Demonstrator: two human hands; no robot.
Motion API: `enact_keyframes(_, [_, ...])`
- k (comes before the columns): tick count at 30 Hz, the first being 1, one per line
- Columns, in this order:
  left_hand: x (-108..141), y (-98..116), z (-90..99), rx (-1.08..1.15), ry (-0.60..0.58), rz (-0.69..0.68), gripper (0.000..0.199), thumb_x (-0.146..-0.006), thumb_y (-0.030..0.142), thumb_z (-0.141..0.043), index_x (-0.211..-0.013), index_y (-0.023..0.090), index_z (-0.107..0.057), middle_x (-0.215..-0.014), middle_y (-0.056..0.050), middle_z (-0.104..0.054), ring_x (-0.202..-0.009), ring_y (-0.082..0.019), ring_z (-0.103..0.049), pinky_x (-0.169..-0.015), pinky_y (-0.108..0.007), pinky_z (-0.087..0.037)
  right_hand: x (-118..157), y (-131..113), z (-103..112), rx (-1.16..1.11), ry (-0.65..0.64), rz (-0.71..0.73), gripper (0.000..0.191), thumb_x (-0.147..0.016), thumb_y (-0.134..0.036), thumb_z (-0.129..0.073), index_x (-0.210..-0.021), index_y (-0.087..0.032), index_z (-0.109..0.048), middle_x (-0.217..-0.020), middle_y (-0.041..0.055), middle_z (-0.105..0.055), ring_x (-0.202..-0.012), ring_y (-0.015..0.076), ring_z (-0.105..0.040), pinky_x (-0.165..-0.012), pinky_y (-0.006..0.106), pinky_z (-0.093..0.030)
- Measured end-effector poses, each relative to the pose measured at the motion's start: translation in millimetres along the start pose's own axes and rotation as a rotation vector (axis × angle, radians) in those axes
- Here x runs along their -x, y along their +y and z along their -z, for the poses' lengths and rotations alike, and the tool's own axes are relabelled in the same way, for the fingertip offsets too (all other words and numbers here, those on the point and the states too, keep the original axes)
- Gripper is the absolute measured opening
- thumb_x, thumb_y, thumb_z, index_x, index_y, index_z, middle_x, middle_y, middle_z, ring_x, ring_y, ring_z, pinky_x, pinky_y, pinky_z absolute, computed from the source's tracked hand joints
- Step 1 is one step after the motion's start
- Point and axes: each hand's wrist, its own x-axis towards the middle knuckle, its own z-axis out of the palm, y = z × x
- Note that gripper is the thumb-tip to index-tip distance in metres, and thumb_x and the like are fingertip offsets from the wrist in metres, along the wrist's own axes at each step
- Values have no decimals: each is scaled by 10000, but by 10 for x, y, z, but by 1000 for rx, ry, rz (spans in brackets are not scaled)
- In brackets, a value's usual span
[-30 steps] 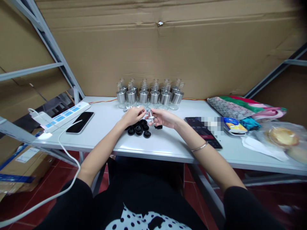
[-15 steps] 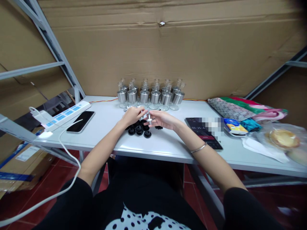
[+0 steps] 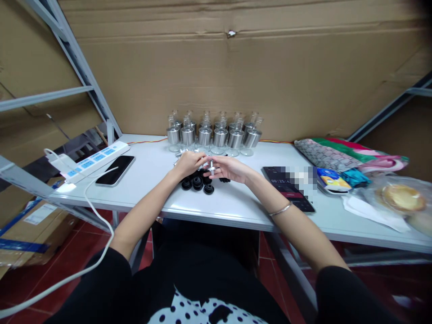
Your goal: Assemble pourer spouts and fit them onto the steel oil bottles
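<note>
My right hand [image 3: 229,169] holds a small silver metal piece [image 3: 212,168] upright between its fingers, above the table. My left hand [image 3: 191,163] is closed, its fingertips meeting the top of that piece; anything else inside it is hidden. Under and in front of both hands lie several round black caps [image 3: 197,182]. Small shiny parts [image 3: 178,154] show partly behind my left hand. Farther back, glass bottles with silver metal sleeves [image 3: 220,137] stand upright in two rows.
On the white table [image 3: 189,206], a power strip [image 3: 97,161] and a phone [image 3: 115,171] lie left. Right are another phone [image 3: 290,191], a yellow-blue packet [image 3: 332,179], folded cloth [image 3: 324,153] and a bagged pastry [image 3: 401,197]. A white cable hangs over the left front edge.
The view has shifted slightly. Both hands stay together around the metal piece, which has turned a little between the fingers.
</note>
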Motion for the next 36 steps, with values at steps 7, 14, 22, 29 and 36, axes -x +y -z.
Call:
enact_keyframes(7, [-10,7,-20,40,56,-41,474,-956,495,-395,-736,183,-676,-630,-15,-686,-587,-134,-617,-592,-230,-387,-12,10,-18,-20,-7,46,230,-971,-199,-403,-926,-128,-617,-833,87,-732,-699,165,-729,-626,254,-594])
enact_keyframes(14, [67,164,112,351,645,-6,585,-934,622,-279,-797,170,-625,-548,9,-576,-489,-94,-527,-528,-212,-389,-3,18,-15,-48,-80,212,244,-966,-261,-411,-898,-153,-620,-1025,96,-727,-842,163,-709,-728,277,-579])
enact_keyframes(22, [46,272,68,651,746,143,523,-871,683,-373,-769,198,-541,-432,78,-384,-362,-68,-382,-394,-197,-283,39,41,-35,-51,-256,291,159,-901,-338,-546,-879,-198,-616,-1030,64,-717,-953,170,-660,-848,333,-531])
enact_keyframes(29, [18,351,34,830,727,182,488,-878,672,-370,-757,209,-464,-422,104,-321,-331,-52,-317,-373,-179,-259,47,85,-95,-26,-298,279,145,-846,-331,-615,-895,-195,-621,-938,49,-719,-886,154,-646,-775,282,-516])
enact_keyframes(36, [69,227,-51,475,635,-42,332,-965,512,-341,-1002,208,-468,-656,35,-545,-560,-90,-551,-546,-212,-441,65,-48,-44,-59,-95,360,189,-895,-351,-514,-821,-208,-615,-983,52,-728,-837,148,-631,-630,234,-479])
